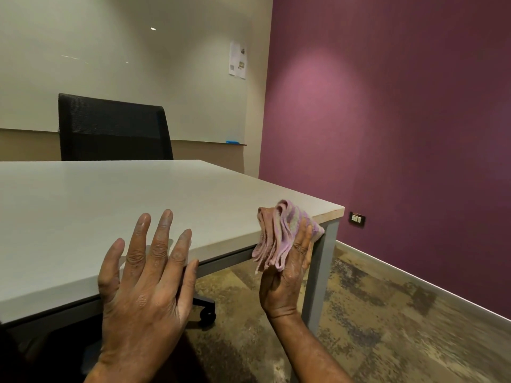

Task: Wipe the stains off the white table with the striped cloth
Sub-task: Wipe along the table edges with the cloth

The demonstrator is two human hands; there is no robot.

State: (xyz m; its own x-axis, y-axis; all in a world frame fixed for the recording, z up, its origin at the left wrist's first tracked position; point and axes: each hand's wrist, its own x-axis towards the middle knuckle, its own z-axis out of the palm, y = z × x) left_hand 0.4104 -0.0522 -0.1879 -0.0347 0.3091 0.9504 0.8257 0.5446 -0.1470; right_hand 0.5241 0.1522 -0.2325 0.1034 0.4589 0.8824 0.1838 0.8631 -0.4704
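White bench: left hand flat on near edge, grip open, fingers spread. Striped cloth: bunched, pressed against bench's right edge near the corner leg, clasped in right hand. Black chair beyond.

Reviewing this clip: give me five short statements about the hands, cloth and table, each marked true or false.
1. The right hand holds the striped cloth. True.
2. The cloth lies at the middle of the white table. False: it is at the table's near edge, by the corner.
3. The left hand is open, fingers spread. True.
4. A black chair stands beyond the table. True.
5. The left hand grips a spray bottle. False: it holds nothing.
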